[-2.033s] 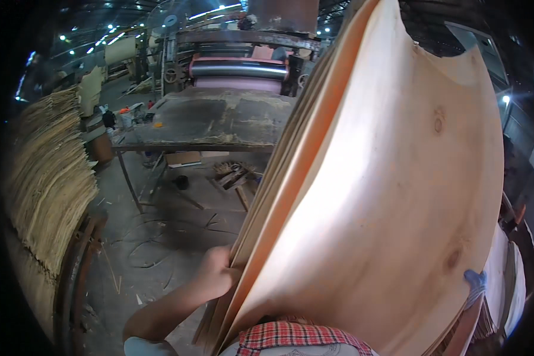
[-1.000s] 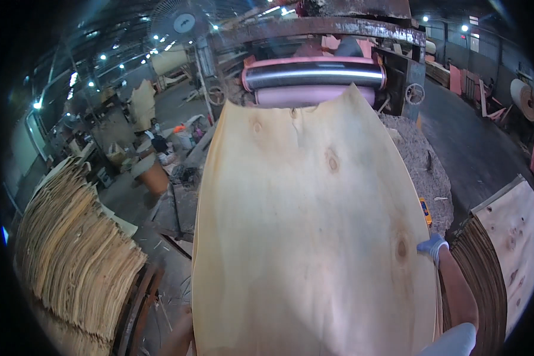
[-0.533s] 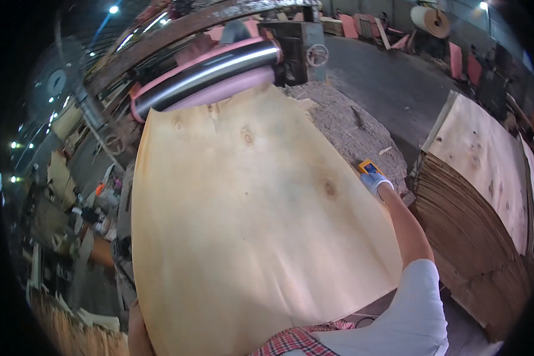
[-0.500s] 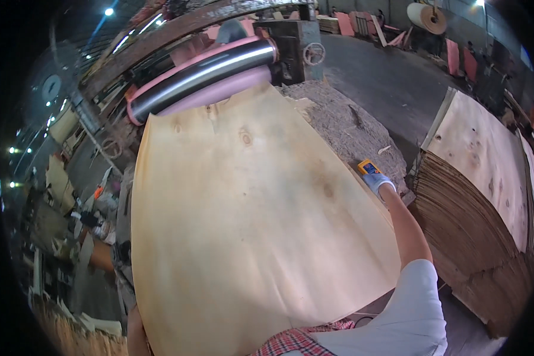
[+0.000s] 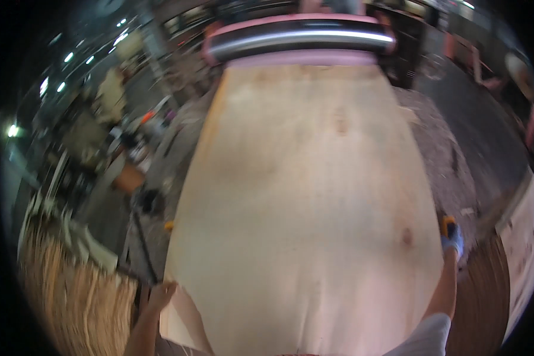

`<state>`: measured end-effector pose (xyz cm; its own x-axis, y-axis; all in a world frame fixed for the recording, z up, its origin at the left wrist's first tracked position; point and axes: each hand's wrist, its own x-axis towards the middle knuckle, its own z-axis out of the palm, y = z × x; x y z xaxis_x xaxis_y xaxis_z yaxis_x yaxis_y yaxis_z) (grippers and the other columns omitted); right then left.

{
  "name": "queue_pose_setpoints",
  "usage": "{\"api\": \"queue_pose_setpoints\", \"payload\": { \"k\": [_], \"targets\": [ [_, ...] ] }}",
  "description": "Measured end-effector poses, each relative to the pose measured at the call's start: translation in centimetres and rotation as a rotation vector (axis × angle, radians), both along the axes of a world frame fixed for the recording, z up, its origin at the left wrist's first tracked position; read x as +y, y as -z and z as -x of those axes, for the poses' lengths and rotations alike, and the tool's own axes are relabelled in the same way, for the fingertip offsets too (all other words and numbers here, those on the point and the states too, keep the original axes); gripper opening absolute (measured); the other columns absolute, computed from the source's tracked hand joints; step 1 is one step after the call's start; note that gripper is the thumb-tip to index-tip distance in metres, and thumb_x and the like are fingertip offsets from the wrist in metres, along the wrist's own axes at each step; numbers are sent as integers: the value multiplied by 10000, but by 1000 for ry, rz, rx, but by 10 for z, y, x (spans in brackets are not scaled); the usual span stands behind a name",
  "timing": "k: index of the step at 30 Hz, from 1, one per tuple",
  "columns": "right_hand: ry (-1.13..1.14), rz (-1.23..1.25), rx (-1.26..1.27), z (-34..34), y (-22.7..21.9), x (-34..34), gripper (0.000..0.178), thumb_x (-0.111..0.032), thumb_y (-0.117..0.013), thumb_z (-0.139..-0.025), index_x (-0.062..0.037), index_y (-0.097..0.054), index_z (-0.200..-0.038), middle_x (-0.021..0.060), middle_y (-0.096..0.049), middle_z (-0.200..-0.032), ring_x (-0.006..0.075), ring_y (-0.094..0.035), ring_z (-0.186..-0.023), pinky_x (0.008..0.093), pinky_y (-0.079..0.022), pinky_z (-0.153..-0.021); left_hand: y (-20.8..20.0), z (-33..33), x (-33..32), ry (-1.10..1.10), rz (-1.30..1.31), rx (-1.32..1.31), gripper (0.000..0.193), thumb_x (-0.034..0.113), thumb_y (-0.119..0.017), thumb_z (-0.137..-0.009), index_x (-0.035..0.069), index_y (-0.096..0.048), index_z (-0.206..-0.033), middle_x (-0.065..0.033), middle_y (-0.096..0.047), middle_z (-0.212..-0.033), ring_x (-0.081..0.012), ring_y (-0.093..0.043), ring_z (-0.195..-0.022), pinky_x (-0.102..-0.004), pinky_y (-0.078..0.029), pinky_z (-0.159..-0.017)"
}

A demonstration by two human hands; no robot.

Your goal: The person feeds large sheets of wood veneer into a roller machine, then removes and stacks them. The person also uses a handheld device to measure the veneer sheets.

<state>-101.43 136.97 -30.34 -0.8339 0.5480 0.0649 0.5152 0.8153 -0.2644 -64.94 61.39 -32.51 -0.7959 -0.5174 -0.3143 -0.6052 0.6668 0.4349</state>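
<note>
A large, pale wood veneer sheet with a few brown knots lies before me, its far end up against the roller. My left hand is closed on the sheet's left edge near its front corner, where the veneer curls up. On the other side, my right hand, in a light blue-white glove, is at the sheet's right edge. A small yellow-and-dark piece shows at its fingertips; whether it is held or part of the glove is unclear. Those fingers are blurred.
A shiny dark roller with pink rollers around it spans the far end. Rough grey table surface borders the sheet. Veneer stacks stand at the left and right. A yellow bit pokes out at the sheet's left edge.
My view has swung left, and the sheet and roller now appear straighter ahead. My left hand has come into fuller view at the lifted corner. The right hand stays beside the right edge.
</note>
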Motion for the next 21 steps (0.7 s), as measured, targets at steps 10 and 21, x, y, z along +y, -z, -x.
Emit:
{"api": "queue_pose_setpoints", "payload": {
  "k": [10,21],
  "targets": [
    [-177,545,305,37,-1,77,522,-101,-584,-787,-79,-392,-1272,49,-520,-1117,161,-504,-940,263,-404,-807,-2,44,-28,-222,180,295,339,118,-499,-807,90,-525,-1144,-137,-554,-1103,-326,-517,-1004,-386,-444,-807],
    [-848,880,17,-107,-45,-329,774,98,-579,-576,-17,-335,-1301,85,-451,-1236,188,-476,-1069,263,-447,-801,108,186,-56,269,443,134,402,64,-582,-732,89,-493,-1124,-90,-517,-1095,-291,-491,-1032,-379,-461,-783]
  ]
}}
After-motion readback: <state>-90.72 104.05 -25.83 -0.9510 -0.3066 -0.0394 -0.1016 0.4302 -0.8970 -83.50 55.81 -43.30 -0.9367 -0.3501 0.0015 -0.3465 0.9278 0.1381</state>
